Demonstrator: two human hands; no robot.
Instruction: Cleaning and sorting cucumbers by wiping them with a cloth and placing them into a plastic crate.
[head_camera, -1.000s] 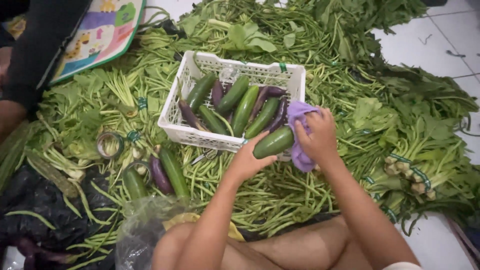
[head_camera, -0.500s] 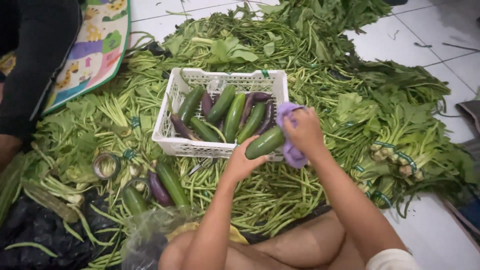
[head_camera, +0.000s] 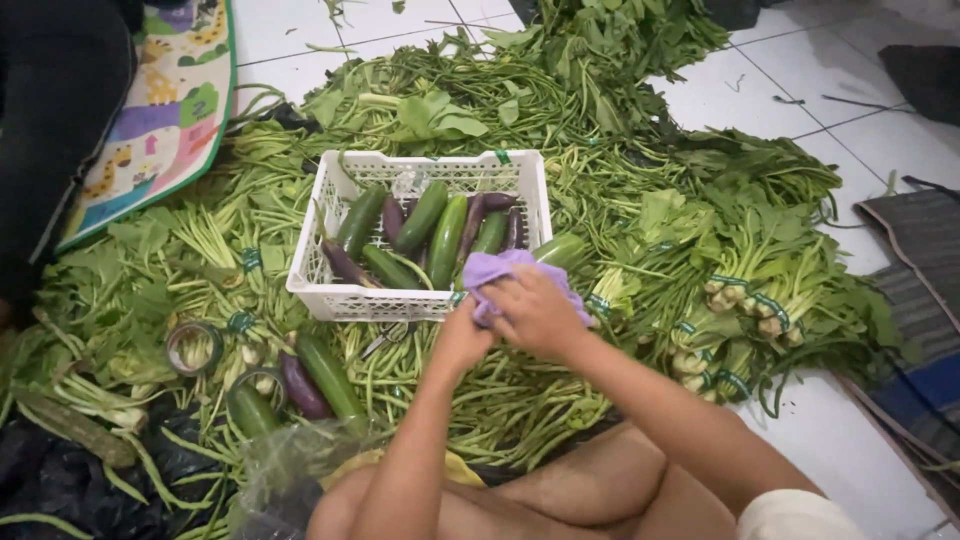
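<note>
I see the cucumber (head_camera: 562, 250) at the white crate's (head_camera: 330, 296) right corner, half under the purple cloth (head_camera: 505, 268). My right hand (head_camera: 535, 312) clamps the cloth, left hand (head_camera: 462, 338) grips beneath. Mid-wipe, I judge; next calls for a steady hold.

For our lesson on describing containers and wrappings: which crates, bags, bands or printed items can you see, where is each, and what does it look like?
White plastic crate: centre, rectangular, lattice walls, holding cucumbers and eggplants.
Tape roll: left of the crate, a round ring.
Clear plastic bag: bottom left, crumpled.
Play mat: top left, colourful cartoon print, green edge.
Green bands: right, round the leafy bundles.
</note>
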